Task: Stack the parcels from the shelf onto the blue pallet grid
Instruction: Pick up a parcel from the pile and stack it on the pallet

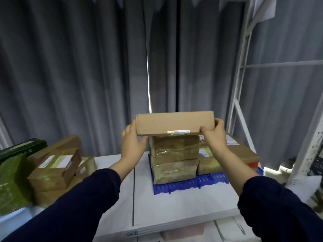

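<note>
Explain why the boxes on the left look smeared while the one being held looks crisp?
Head view: the held parcel, mid-frame, is fairly sharp; the green parcel at the left edge is blurred, probably head motion or lens-edge softness; the wide lens bows the white shelf frame; dim light, one bright slit between the curtains.

**A:** Can any writing be read here?

**B:** None. The flat parcel (174, 123) has a white-and-yellow sticker (178, 132) along its lower front edge, but the print is too small and blurred.

**A:** And the boxes on the left?

**B:** The brown box (54, 173) has a white label (48, 161) on top, showing only grey smudges. The dark green box (22, 147) behind it has faint pale marks, unreadable.

**A:** The right side?

**B:** A white shipping label (231, 142) lies on the broad parcel (244, 152) on the blue pallet grid (174, 186). There is a smaller label (204, 152) on the taped parcel (208, 165) beside it. No word or number is legible.
</note>
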